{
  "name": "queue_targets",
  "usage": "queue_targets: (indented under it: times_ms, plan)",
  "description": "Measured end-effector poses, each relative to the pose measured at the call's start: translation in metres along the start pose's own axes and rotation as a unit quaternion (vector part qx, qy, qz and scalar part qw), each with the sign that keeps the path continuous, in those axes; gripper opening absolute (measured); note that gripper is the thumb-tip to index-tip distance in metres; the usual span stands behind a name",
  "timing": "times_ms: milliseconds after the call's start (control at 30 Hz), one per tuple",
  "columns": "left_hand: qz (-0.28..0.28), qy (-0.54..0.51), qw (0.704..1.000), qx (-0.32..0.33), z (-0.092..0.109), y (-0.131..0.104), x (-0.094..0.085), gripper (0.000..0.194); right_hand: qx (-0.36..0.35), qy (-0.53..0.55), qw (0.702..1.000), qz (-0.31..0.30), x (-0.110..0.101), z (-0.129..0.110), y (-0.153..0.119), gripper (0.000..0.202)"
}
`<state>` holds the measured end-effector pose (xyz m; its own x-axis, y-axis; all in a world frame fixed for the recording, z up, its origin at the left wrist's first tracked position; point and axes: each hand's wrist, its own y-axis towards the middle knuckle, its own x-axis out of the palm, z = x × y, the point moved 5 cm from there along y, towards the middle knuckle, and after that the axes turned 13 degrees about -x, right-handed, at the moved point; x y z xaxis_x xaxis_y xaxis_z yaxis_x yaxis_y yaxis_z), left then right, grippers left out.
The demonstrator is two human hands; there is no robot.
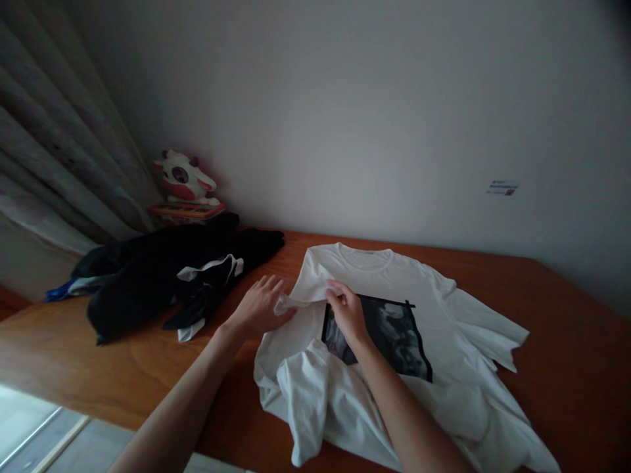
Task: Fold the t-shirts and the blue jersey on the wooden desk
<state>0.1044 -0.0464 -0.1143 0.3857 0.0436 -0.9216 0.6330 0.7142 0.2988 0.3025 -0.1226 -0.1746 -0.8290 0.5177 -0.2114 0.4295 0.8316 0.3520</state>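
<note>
A white short-sleeved T-shirt point(340, 387) with a dark printed picture on its chest lies on the wooden table, neckline toward the wall. Its left-hand sleeve is folded inward over the chest. My right hand point(349, 318) is closed in a pinch on this sleeve's edge, just above the print. At the sleeve's other end, my left hand point(262, 307) has its fingers stretched out, with the thumb against the fabric. The shirt's lower part is bunched and wrinkled near me, while the opposite sleeve lies spread to the right.
A pile of dark clothes point(148, 269) with white trim lies on the table point(54, 335) at the left. Behind it stands a cow-shaped toy point(185, 177). A curtain point(54, 131) hangs at the far left. The wall point(355, 131) behind bears a small label point(503, 188).
</note>
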Motion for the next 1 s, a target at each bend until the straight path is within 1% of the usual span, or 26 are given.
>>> queue_targets:
  times_ms: [67,133,167,233,300,400,467,500,533,633,667,733,800,867,933,1000]
  plan:
    - [-0.021,0.002,0.999,-0.040,-0.010,0.002,-0.001,0.030,-0.006,-0.016,1.000,0.004,-0.003,0.000,0.002,0.052]
    - [-0.033,-0.010,0.998,-0.050,-0.014,0.002,-0.003,0.015,-0.008,-0.026,1.000,0.007,-0.004,0.002,0.003,0.051]
    - [-0.027,-0.022,0.998,-0.043,-0.013,0.002,-0.005,0.012,-0.008,-0.032,0.999,0.010,-0.004,0.004,0.004,0.050]
    - [-0.007,-0.048,0.999,-0.014,-0.008,0.000,-0.011,0.012,-0.008,-0.039,0.999,0.025,-0.006,0.006,0.004,0.048]
    - [-0.011,-0.077,0.997,0.027,0.001,-0.003,-0.015,0.010,-0.005,-0.034,0.998,0.045,-0.008,0.008,0.005,0.048]
    - [-0.076,-0.122,0.987,0.072,0.015,-0.009,-0.012,0.017,0.004,-0.039,0.998,0.050,-0.012,0.008,0.005,0.048]
    - [-0.116,-0.142,0.980,0.079,0.022,-0.010,-0.008,0.024,-0.004,-0.072,0.996,0.045,-0.016,0.004,0.005,0.044]
    - [-0.124,-0.146,0.978,0.079,0.023,-0.010,-0.006,0.025,-0.012,-0.093,0.995,0.044,-0.018,0.002,0.005,0.042]
    - [-0.120,-0.146,0.979,0.078,0.024,-0.009,-0.004,0.026,-0.021,-0.115,0.992,0.045,-0.021,0.000,0.005,0.040]
    - [-0.072,-0.124,0.986,0.087,0.024,-0.006,-0.004,0.025,-0.031,-0.167,0.984,0.044,-0.027,-0.003,0.005,0.034]
    - [-0.066,-0.113,0.987,0.097,0.023,-0.006,-0.003,0.022,-0.032,-0.179,0.982,0.040,-0.028,-0.004,0.005,0.033]
    - [-0.078,-0.093,0.986,0.113,0.022,-0.007,0.000,0.021,-0.037,-0.197,0.979,0.030,-0.028,-0.005,0.005,0.030]
    - [-0.102,-0.081,0.986,0.105,0.020,-0.008,0.006,0.022,-0.043,-0.218,0.975,0.024,-0.028,-0.007,0.004,0.028]
    - [-0.108,-0.082,0.988,0.069,0.015,-0.007,0.011,0.024,-0.045,-0.250,0.967,0.020,-0.028,-0.011,0.003,0.026]
    - [-0.091,-0.090,0.991,0.037,0.012,-0.006,0.013,0.027,-0.037,-0.289,0.957,0.013,-0.029,-0.015,0.001,0.025]
    - [-0.069,-0.093,0.992,0.043,0.012,-0.005,0.013,0.027,-0.023,-0.325,0.945,-0.008,-0.028,-0.017,-0.001,0.026]
